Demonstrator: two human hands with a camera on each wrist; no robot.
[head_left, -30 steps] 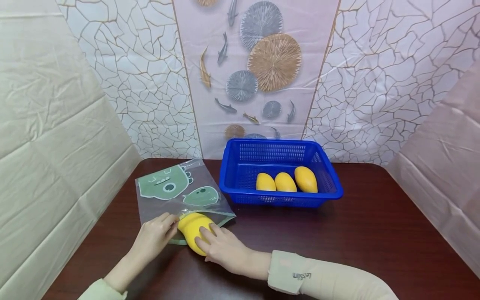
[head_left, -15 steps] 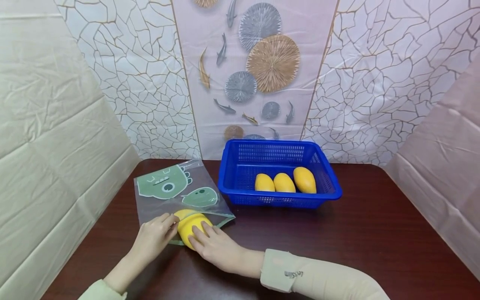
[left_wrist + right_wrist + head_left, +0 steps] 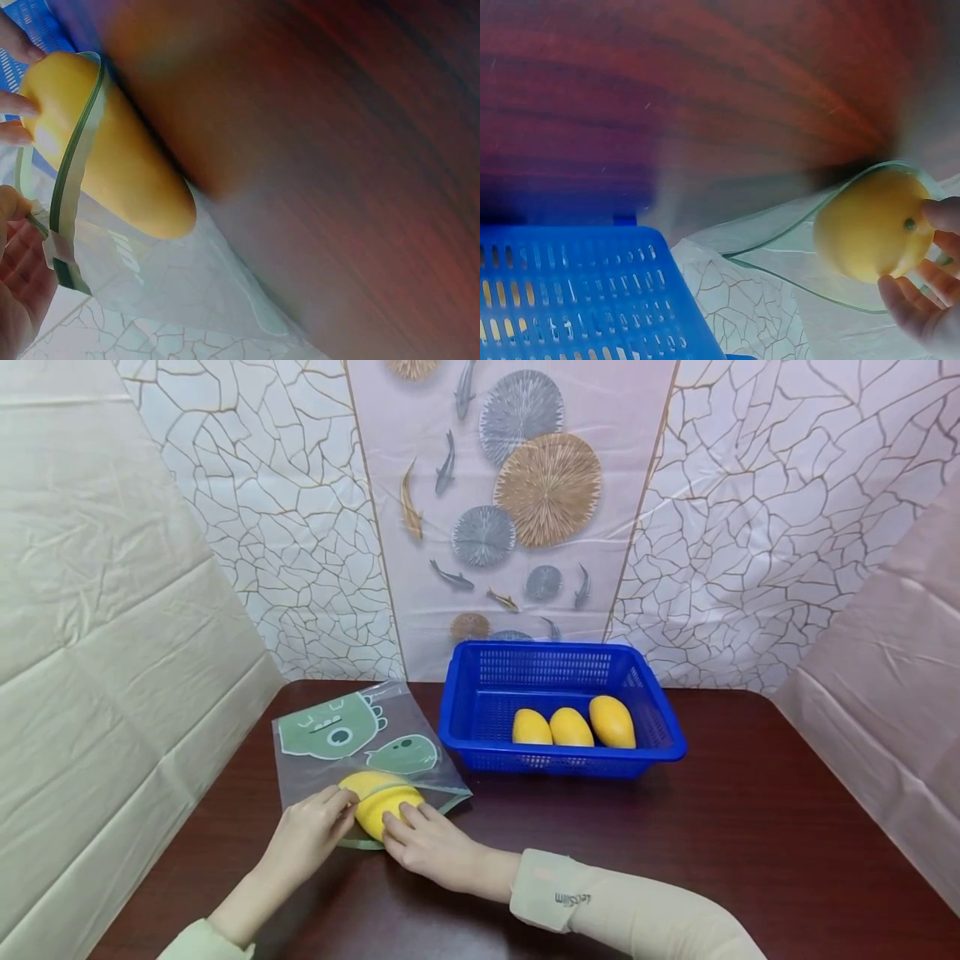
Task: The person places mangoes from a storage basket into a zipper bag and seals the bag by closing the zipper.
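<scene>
A yellow mango (image 3: 392, 814) lies partly inside a clear zip bag (image 3: 450, 777) with green dinosaur prints. The bag's green-edged mouth spans the fruit. My left hand (image 3: 311, 831) pinches the rim of that mouth on the left; in the left wrist view, the white slider (image 3: 54, 249) sits beside its fingers. From the near side my right hand (image 3: 438, 852) holds the mango's outer end, fingertips spread over it. The right wrist view shows the thumb and fingers around the stem end (image 3: 910, 223), with the mouth gaping around the fruit.
A blue slotted basket (image 3: 562, 752) stands behind and to the right of the bag. It holds three more mangoes (image 3: 572, 727) along its near side. Patterned cloth (image 3: 300, 527) hangs behind the dark wooden table (image 3: 675, 835), with plain fabric at both sides.
My right hand has moved left and slightly away from me, sliding the mango deeper into the bag. The left hand has stayed at the bag's rim.
</scene>
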